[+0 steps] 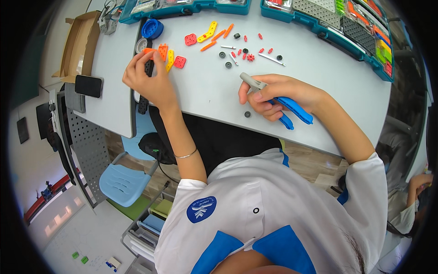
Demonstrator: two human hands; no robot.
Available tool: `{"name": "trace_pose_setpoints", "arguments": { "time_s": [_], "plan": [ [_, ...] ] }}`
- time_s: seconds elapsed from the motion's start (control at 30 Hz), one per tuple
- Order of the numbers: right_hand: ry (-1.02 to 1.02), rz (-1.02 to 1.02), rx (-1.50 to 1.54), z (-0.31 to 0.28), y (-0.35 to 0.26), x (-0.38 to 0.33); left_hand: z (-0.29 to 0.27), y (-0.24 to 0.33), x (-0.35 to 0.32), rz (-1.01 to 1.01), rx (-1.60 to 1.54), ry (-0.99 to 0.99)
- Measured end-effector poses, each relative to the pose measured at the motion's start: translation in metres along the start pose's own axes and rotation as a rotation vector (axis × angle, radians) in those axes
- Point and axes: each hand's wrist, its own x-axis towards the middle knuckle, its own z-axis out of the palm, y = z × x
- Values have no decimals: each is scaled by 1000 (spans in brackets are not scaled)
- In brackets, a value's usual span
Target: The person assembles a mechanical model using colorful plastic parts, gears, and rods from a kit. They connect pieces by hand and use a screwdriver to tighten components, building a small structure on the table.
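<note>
My right hand point(283, 93) is wrapped round a pair of plastic pliers point(294, 109) with blue handles and a grey head pointing up and left. At the left side of the table, my left hand point(153, 82) pinches a small orange building piece point(149, 51) between thumb and fingertips; the fingers partly cover it. Beside that hand lie a black perforated beam point(143, 104), another orange piece point(163, 50), a yellow beam point(170, 60) and a red square plate point(179, 62). A small dark grey round piece point(247, 114) lies below the pliers, near the table edge.
Farther back are a blue wheel point(152, 28), a bent yellow beam point(207, 32), orange rods, a red gear point(250, 57), pins and axles. Teal parts cases point(319, 32) line the far edge. A phone point(89, 86) and a cardboard box point(78, 45) are left.
</note>
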Motion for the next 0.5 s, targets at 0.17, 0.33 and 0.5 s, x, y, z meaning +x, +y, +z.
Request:
{"name": "trace_pose_setpoints", "arguments": {
  "time_s": [0.17, 0.33, 0.5],
  "plan": [
    [7, -21, 0, -1, 3, 1, 5, 2, -2, 13, 124, -115],
    [6, -24, 10, -3, 4, 2, 5, -1, -4, -43, 114, -142],
    [5, -26, 17, -3, 5, 2, 7, -1, -4, -47, 92, -127]
  ]
}}
